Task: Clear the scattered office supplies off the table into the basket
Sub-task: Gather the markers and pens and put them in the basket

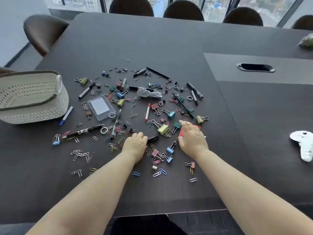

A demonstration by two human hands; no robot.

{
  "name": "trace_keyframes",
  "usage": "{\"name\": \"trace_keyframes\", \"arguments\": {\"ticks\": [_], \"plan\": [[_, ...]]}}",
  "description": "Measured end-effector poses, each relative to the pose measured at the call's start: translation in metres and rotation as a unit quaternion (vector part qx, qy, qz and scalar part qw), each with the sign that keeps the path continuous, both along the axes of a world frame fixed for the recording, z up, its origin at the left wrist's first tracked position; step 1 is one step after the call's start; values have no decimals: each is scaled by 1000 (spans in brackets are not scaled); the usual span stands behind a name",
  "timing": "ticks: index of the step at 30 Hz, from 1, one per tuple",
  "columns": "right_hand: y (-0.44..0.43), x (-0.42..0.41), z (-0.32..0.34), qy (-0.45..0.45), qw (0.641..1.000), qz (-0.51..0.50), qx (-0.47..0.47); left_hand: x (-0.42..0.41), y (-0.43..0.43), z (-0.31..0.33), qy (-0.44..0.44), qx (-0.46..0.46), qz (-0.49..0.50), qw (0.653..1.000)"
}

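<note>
- Basket (33, 99), white and perforated, stands at the left edge of the table (169, 39), with a blue-capped marker (66, 115) just beside it
- Office supplies (147, 111) lie scattered across the middle, apart from the basket
- Left hand (135, 144) curls round a black pen (153, 138) among paper clips
- Right hand (191, 138) lies flat, fingers straight, on a red card (197, 128)
- White object (303, 145) lies far right

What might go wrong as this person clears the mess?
Wire paper clips lie near the dark table's front edge, so a sweeping arm may knock them off. The white perforated basket stands far left of the pile, so handfuls may spill on the way. The flat red item under the right hand may resist lifting.
</note>
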State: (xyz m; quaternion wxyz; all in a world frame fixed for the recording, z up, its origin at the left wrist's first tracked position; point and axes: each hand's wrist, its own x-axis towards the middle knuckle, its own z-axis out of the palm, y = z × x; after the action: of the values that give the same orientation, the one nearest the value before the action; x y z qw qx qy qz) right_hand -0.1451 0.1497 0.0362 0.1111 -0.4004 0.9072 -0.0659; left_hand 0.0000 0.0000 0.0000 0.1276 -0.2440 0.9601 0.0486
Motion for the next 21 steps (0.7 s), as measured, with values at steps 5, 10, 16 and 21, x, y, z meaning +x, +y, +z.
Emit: {"name": "trace_keyframes", "arguments": {"ticks": [5, 10, 16, 21], "plan": [[-1, -7, -10, -15, 1000, 9, 10, -8, 1, -4, 4, 15, 61, 998], [-16, -31, -16, -18, 999, 16, 22, -16, -31, 7, 58, 16, 195, 979], [-50, -65, -26, -38, 998, 12, 44, -20, -75, 5, 55, 27, 306, 950], [-83, -86, -34, -40, 997, 10, 68, -19, -87, -6, 27, -3, 327, 945]]}}
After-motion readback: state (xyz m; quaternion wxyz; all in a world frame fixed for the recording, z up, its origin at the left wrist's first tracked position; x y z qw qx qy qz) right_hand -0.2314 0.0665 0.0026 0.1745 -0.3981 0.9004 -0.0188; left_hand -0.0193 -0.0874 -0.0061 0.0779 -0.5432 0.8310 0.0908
